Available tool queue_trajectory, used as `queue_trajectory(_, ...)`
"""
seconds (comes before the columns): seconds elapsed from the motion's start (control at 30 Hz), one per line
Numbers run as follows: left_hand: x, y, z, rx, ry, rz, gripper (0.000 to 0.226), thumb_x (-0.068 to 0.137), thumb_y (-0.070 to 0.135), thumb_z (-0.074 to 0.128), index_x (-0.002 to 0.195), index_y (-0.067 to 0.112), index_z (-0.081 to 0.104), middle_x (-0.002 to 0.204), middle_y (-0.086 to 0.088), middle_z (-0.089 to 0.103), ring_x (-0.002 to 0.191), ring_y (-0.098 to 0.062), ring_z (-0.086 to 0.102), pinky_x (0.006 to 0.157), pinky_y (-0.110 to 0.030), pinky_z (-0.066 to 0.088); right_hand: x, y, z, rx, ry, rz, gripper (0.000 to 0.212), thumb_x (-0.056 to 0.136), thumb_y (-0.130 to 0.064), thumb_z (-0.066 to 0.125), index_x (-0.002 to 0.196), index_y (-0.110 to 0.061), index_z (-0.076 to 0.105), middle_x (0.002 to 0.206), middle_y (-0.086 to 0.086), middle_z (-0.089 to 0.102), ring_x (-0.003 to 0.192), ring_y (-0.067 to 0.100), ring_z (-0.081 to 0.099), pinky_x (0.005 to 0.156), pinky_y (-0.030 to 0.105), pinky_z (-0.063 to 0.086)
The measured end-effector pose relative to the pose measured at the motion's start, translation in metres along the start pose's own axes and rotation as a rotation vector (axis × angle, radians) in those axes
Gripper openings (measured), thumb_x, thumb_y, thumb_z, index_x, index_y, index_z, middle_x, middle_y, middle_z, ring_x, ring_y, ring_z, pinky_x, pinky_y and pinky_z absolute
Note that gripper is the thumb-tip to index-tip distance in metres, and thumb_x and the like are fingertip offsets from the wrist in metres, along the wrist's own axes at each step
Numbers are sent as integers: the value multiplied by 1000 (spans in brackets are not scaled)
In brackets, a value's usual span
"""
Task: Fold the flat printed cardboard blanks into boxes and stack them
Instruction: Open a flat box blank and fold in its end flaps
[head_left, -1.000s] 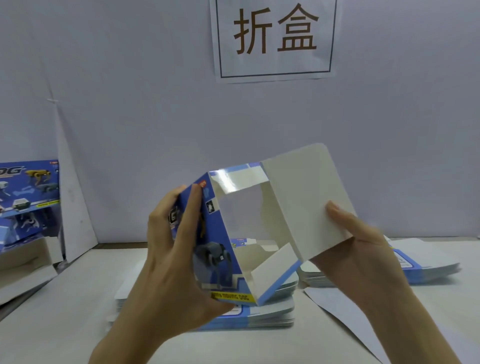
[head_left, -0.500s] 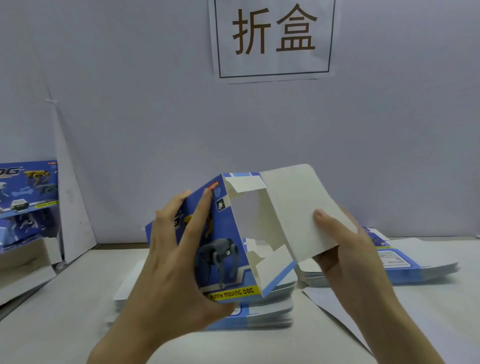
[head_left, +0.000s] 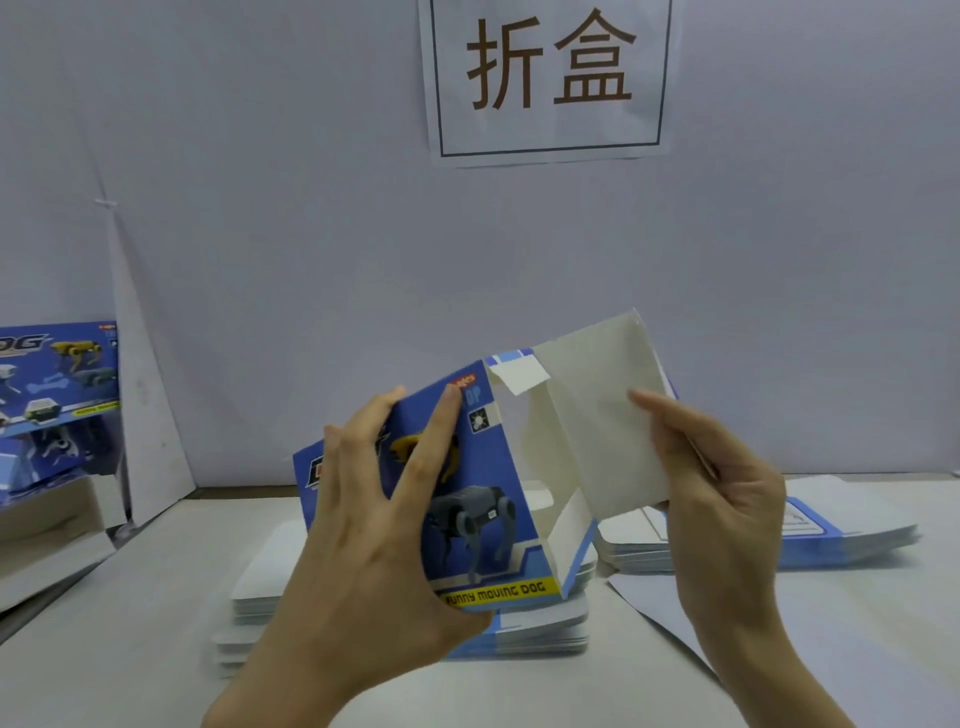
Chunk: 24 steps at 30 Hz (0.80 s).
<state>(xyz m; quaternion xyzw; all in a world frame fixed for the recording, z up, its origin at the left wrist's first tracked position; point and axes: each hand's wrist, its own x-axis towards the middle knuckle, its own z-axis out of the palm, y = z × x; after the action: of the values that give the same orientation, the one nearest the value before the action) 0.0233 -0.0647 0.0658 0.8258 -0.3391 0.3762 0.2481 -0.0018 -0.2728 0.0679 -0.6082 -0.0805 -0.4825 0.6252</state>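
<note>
left hand (head_left: 363, 525) gripping box (head_left: 483, 499), right hand (head_left: 727, 499) pinching flap (head_left: 597, 415)

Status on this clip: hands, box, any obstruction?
Left hand grips box front. Right hand pinches open white flap. End not yet closed. Nothing in the way.

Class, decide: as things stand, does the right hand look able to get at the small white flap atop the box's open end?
Probably, once freed: the right hand pinches the large flap, and nothing lies between its thumb and the small flap.
</note>
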Motion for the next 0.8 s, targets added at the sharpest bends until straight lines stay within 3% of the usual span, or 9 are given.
queue_trajectory(0.1,1,-3,-1,8,21,-21,122,50,56,71,150,40,4,146,-6,19,131,-30,34,93,-58,47,3,-4,0,124,-48,34,32,87,-37,62,116,-51,63,114,-18,68,96,4,64,84,39,56)
queue_trajectory(0.2,1,-5,0,21,38,-21,124,48,53,74,151,36,6,146,-9,20,131,-32,35,93,-57,47,6,-10,-2,328,-88,180,36,90,-52,46,122,-47,61,113,-13,69,92,5,67,72,23,56)
queue_trajectory(0.37,3,-1,0,70,53,-18,120,52,67,70,149,28,12,145,-11,21,132,-36,35,99,-66,37,14,-14,-8,577,-225,481,28,80,-34,52,82,-25,79,90,-2,73,84,11,69,71,29,59)
queue_trajectory(0.47,4,4,0,70,101,-14,113,51,76,66,141,22,26,141,-14,28,135,-26,28,110,-66,19,16,-8,-10,504,-271,549,24,77,-25,58,88,-21,79,94,2,74,84,14,70,71,30,60)
queue_trajectory(0.63,6,4,-4,66,126,-3,111,50,75,68,140,26,25,140,-13,27,131,-28,29,99,-70,32,20,-6,-14,371,-192,567,32,69,-25,65,97,-15,76,93,3,74,77,14,70,57,25,56)
queue_trajectory(0.73,7,4,-6,77,71,61,119,39,56,88,137,25,29,140,-8,26,130,-29,30,98,-72,32,21,-10,-15,326,-168,570,32,61,-38,69,85,-19,78,86,3,74,72,13,69,55,26,56)
queue_trajectory(0.8,12,4,-9,88,62,47,119,31,53,87,135,25,35,137,-18,33,125,-37,40,95,-74,33,20,-11,-14,280,-139,551,27,61,-37,70,82,-23,79,85,1,75,69,10,68,55,23,56)
